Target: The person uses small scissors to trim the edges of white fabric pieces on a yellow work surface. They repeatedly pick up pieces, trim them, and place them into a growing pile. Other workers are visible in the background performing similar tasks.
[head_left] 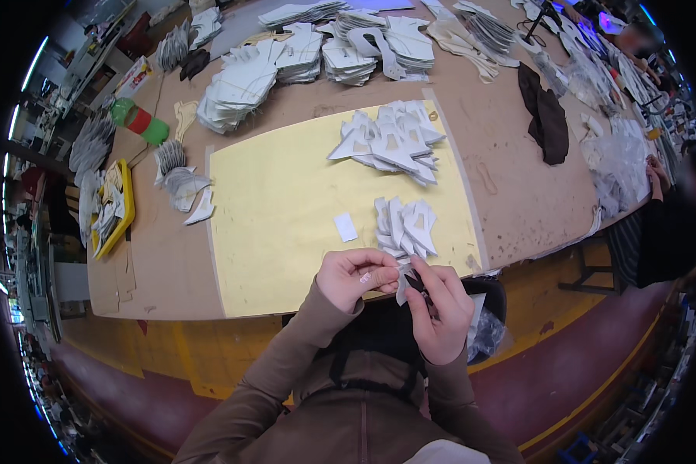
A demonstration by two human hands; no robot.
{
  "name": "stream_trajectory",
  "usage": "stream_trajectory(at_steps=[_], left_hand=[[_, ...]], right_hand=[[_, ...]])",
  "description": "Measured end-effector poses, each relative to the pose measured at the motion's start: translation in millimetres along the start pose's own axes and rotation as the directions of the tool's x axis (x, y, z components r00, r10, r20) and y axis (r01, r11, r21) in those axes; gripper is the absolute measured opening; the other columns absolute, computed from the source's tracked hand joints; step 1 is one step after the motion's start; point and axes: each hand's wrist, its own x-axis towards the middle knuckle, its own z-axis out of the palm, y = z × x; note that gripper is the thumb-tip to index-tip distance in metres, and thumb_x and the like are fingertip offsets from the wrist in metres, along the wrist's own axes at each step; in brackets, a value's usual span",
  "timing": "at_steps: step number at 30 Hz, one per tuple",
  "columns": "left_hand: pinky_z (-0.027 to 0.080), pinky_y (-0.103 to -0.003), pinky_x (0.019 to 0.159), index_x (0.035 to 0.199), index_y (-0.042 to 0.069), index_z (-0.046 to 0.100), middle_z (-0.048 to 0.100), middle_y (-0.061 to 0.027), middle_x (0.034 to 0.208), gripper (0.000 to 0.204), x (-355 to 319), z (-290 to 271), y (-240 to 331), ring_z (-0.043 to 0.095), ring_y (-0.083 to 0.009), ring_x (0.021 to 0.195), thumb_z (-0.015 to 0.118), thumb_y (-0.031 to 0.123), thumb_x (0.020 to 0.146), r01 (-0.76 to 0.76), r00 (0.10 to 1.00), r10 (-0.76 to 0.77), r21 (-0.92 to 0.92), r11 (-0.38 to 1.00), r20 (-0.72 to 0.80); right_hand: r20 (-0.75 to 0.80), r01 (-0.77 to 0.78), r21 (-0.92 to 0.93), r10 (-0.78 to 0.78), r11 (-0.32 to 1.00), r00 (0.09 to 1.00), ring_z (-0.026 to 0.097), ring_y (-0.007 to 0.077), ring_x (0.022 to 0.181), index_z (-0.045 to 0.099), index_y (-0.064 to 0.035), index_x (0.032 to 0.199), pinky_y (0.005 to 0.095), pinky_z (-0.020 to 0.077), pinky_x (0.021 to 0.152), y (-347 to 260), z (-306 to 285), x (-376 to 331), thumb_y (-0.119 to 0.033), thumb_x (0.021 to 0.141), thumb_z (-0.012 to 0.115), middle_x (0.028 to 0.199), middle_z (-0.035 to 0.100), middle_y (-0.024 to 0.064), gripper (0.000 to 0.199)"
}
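Observation:
At the near edge of the table, my left hand (361,280) pinches a small white cut piece (403,286) between thumb and fingers. My right hand (442,313) is closed round small dark thread snips (417,283), whose tip is close to that piece. My fingers partly cover both the snips and the piece. Just beyond my hands lies a loose pile of white cut pieces (406,224) on a yellow sheet (286,209). A bigger heap of similar pieces (390,143) sits farther back, and a small white rectangle (345,227) lies left of the near pile.
Stacks of white pieces (240,81) line the far side of the brown-covered table (518,193). On the left are a green bottle (156,130) and a yellow tray (126,209) of pieces. Dark cloth (545,124) and clear plastic bags (615,170) lie right, near a seated person (657,224).

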Motion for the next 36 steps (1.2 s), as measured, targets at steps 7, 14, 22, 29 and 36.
stream_trajectory(at_steps=[7, 14, 22, 29, 36], left_hand=[[0.052, -0.021, 0.069, 0.097, -0.006, 0.066, 0.063, -0.0076, 0.095, 0.009, 3, -2, -5, 0.062, -0.0103, 0.075, 0.067, -0.001, 0.089, 0.009, 0.995, 0.000, -0.086, 0.996, 0.101], [0.052, -0.020, 0.071, 0.098, -0.006, 0.066, 0.064, -0.0067, 0.094, 0.012, 4, -1, -5, 0.062, -0.0085, 0.076, 0.067, 0.003, 0.091, -0.016, 0.991, 0.030, -0.108, 0.994, 0.133], [0.051, -0.020, 0.071, 0.099, -0.007, 0.067, 0.065, -0.0065, 0.093, 0.014, 0, 4, -2, 0.061, -0.0078, 0.077, 0.067, 0.004, 0.091, -0.017, 0.993, 0.028, -0.092, 0.996, 0.117], [0.051, -0.021, 0.071, 0.098, -0.008, 0.066, 0.064, -0.0082, 0.096, 0.012, -2, 6, -3, 0.061, -0.0094, 0.077, 0.066, 0.002, 0.091, -0.100, 0.991, 0.100, -0.010, 0.995, 0.088], [0.052, -0.023, 0.072, 0.098, -0.009, 0.066, 0.064, -0.0107, 0.096, 0.012, -3, 9, -4, 0.063, -0.0124, 0.080, 0.066, 0.001, 0.091, -0.177, 0.982, 0.179, -0.031, 0.984, 0.066]], right_hand=[[-0.026, 0.108, -0.062, -0.110, 0.992, 0.994, 0.064, 0.0237, 0.065, 0.067, -0.0011, 0.118, 0.0320, 0.0495, 0.058, 8, 1, -3, -0.001, 0.077, 0.072, 0.089, 0.064, 0.0102, 0.042], [-0.033, 0.154, -0.069, -0.156, 0.986, 0.987, 0.064, 0.0247, 0.066, 0.066, 0.0010, 0.117, 0.0327, 0.0495, 0.058, 12, 2, 0, 0.000, 0.077, 0.071, 0.089, 0.065, 0.0110, 0.040], [-0.044, 0.072, 0.013, -0.071, 0.997, 0.997, 0.065, 0.0268, 0.067, 0.065, 0.0040, 0.114, 0.0324, 0.0502, 0.059, 6, 4, -1, 0.001, 0.080, 0.070, 0.088, 0.064, 0.0138, 0.035], [-0.042, 0.028, 0.038, -0.027, 0.999, 0.999, 0.066, 0.0268, 0.070, 0.065, 0.0046, 0.114, 0.0325, 0.0508, 0.060, 4, 7, -2, 0.002, 0.082, 0.069, 0.088, 0.065, 0.0143, 0.033], [-0.124, 0.217, -0.001, -0.216, 0.976, 0.969, 0.065, 0.0207, 0.068, 0.072, -0.0015, 0.105, 0.0305, 0.0501, 0.058, 14, 11, -1, 0.005, 0.077, 0.072, 0.086, 0.065, 0.0101, 0.029]])
